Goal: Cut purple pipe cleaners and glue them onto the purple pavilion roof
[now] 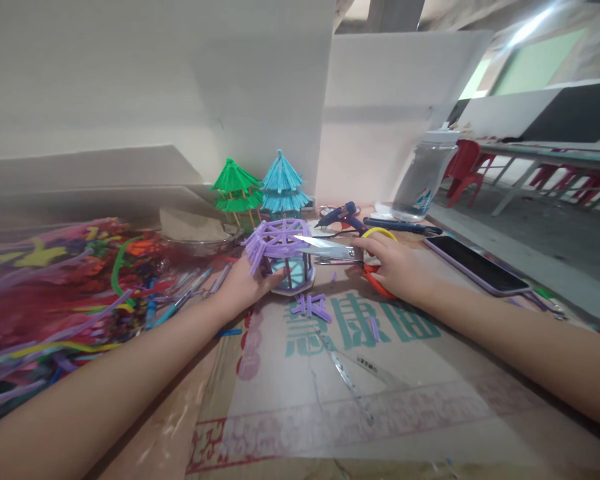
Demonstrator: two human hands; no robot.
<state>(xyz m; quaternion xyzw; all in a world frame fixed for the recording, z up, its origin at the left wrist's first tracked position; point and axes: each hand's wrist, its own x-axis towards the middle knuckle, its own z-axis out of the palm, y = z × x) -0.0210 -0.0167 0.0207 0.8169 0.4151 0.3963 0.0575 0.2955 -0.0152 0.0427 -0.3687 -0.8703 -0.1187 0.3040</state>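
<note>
My left hand is closed on the left side of a small purple pavilion model made of pipe cleaners, its thumb at the pale blue base. Strips hang from the left of the model's wheel-like roof frame. In my right hand is a pair of scissors with yellow and orange handles, its blades pointing left, the tip in front of the purple roof. Cut purple pipe cleaner pieces lie just below the model. Behind it stand a green pavilion model and a blue pavilion model.
A glue gun and a dark blue tool lie behind the scissors. To the right are a phone and a water bottle. Many coloured pipe cleaners are heaped at left. A metal bowl stands near them.
</note>
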